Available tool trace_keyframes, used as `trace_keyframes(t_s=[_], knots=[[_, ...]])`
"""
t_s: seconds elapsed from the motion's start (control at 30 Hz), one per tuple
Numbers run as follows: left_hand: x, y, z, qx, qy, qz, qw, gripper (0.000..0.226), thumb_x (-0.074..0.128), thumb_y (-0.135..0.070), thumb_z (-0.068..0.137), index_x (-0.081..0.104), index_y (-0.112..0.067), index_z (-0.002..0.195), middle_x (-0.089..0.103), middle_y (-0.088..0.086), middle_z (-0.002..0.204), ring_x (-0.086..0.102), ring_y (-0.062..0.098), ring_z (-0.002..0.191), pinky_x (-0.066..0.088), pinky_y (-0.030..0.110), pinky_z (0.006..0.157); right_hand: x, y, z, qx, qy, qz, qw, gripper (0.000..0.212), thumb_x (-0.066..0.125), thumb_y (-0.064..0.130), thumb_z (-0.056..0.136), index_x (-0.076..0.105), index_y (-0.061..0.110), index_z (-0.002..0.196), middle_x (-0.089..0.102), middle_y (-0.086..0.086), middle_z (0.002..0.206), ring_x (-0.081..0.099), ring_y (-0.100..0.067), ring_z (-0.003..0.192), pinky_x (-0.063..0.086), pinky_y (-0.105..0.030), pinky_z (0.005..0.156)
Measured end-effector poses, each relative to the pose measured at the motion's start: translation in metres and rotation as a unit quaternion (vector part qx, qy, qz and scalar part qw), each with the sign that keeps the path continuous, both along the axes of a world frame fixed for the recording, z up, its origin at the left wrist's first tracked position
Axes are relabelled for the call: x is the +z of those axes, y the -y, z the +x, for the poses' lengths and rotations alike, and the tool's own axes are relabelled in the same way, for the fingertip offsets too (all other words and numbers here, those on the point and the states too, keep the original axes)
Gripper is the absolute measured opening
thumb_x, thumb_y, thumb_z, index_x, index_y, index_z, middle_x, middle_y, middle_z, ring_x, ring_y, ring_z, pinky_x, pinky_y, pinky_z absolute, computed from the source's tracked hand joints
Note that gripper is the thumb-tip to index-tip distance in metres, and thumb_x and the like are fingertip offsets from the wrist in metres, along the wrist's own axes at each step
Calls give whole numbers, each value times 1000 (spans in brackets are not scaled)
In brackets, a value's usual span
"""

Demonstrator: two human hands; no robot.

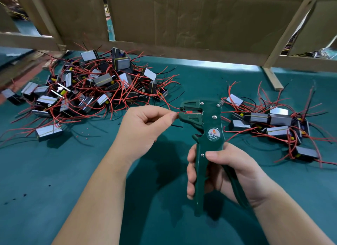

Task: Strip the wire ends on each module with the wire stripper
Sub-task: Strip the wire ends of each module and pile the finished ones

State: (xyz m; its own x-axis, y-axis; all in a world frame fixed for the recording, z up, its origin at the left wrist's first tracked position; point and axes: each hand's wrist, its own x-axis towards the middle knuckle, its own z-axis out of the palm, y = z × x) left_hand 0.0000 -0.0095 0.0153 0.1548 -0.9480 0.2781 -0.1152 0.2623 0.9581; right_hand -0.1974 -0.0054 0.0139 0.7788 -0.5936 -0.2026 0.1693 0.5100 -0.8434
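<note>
- Fingers (191,171) of the right hand (231,173), low and right of centre in the frame, were curled round the two handles of the wire stripper (212,133). The thumb lay across the front, and the handles did not look fully squeezed.
- Held upright, the wire stripper had its head pointing to the left at mid-frame. It looked rigid and fairly solid, best gripped low on the handles as it was here.
- Just left of that head, the left hand (144,125) pinched a red wire (177,113) between thumb and forefinger, the other fingers curled in.
- The wire's end sat in the tool's mouth. Which module it ran to I could not tell.
- Thin and limp, the red wire would probably bend or slip, so a pinch close to the tip seemed wise, with only a light pull.
- Small red scraps (85,133) lay on the green desk (63,181) to the left.
- Farther off, one heap of modules (87,86) filled the upper left and a smaller heap (271,120) lay at the right, both tangled in red and black leads.
- Cardboard sheets (182,16) on a wooden frame (286,31) closed the top of the frame.
</note>
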Motion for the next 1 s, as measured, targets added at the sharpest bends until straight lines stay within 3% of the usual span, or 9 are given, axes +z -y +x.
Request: trace_keyframes(t_s=[0.53, 0.77, 1.0], knots=[[1, 0, -1, 8, 5, -17, 1000, 19, 65, -24, 79, 75, -35, 67, 41, -9, 46, 29, 13, 48, 19, 31, 46, -1, 0, -2, 12, 12, -5, 1000, 40, 78, 35, 68, 64, 6, 94, 63, -21, 77, 63, -36, 66, 51, -49, 69], [2, -2, -1, -2, 19, -51, 999, 27, 67, -7, 84, 73, -30, 71, 53, -20, 48, 41, -4, 44, 31, 7, 47, -1, 1, -3, 9, 18, -5, 1000, 43, 79, 35, 66, 65, 6, 95, 63, -21, 78, 64, -37, 68, 53, -48, 69], [4, -3, -4, -3, 27, -71, 997, 25, 64, -1, 85, 69, -25, 79, 58, -24, 51, 49, -8, 47, 34, 2, 50, -1, 1, -4, 5, 6, -13, 1000, 38, 77, 35, 68, 65, 8, 91, 63, -21, 75, 63, -36, 65, 53, -47, 68]])
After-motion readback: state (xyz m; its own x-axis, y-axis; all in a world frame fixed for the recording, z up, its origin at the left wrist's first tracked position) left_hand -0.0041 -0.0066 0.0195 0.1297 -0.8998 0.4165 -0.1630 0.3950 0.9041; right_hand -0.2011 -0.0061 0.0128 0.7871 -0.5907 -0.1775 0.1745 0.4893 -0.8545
